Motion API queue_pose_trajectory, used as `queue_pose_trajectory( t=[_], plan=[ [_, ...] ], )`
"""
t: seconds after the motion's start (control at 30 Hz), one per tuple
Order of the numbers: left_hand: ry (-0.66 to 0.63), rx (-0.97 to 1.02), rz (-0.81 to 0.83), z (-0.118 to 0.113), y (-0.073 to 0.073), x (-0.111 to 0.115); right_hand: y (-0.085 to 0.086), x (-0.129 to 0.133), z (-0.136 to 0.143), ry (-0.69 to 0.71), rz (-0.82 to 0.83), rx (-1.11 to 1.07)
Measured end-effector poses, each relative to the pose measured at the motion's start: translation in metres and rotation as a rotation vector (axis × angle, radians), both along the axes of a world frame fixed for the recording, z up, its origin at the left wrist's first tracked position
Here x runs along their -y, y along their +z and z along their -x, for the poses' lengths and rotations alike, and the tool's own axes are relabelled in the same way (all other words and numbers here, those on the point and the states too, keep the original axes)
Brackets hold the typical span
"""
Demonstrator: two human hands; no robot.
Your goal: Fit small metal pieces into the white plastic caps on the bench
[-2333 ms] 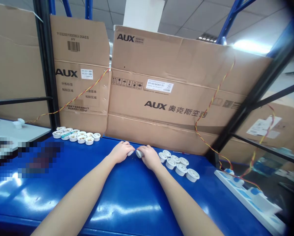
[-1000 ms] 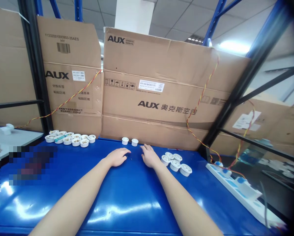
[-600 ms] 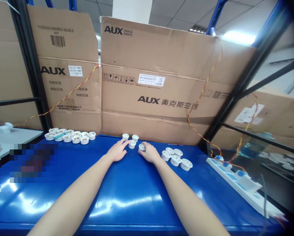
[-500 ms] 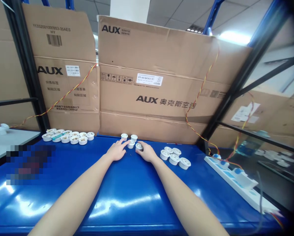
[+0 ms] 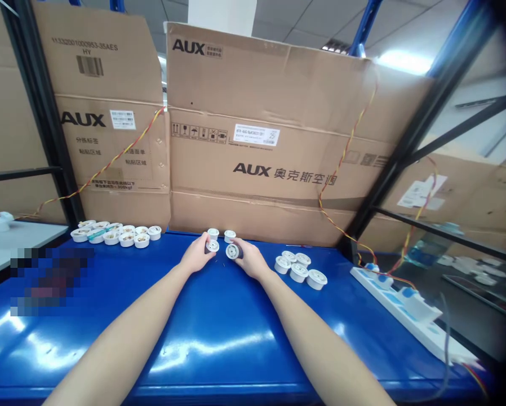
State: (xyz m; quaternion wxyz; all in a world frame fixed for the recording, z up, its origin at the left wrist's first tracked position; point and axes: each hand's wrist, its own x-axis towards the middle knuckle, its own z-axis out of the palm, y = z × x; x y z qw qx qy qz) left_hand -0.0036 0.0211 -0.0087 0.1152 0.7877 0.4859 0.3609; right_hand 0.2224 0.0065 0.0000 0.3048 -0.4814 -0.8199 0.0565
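My left hand (image 5: 196,255) is closed around a small round white plastic part (image 5: 212,246), its detailed face tilted toward me. A second round part (image 5: 232,252), white-faced with a dark side, is gripped between the thumb and fingers of my right hand (image 5: 249,259). Both are held near the back of the blue table (image 5: 211,321). Just behind my hands, two similar white parts (image 5: 230,235) stand near the cardboard. Tiny dark bits lie on the table between my hands; what they are cannot be made out.
Rows of open round white parts (image 5: 127,239) stand at the back left, a teal tool (image 5: 98,233) across them. Several more white parts (image 5: 299,273) sit to the right. A white power strip (image 5: 409,316) runs along the right edge. Cardboard panels (image 5: 274,146) close off the back.
My left hand, fingers outstretched half a second ago, has closed on one white part and drawn it left. My right hand has tipped its part to face me and shifted slightly left.
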Motion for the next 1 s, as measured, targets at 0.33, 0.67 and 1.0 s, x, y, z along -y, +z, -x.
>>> queue_pose_trajectory(
  t=[0.33, 0.67, 1.0],
  plan=[
    [-0.22, -0.473, -0.29, 0.005, 0.013, 0.001, 0.013, 0.006, 0.013, 0.049, -0.157, 0.361],
    [0.209, -0.071, 0.086, 0.021, -0.002, -0.005, 0.014, 0.008, -0.003, -0.449, 0.195, 0.333],
    [0.45, -0.096, 0.222, 0.025, 0.006, -0.003, 0.024, 0.008, -0.008, -0.617, 0.362, 0.294]
  ],
)
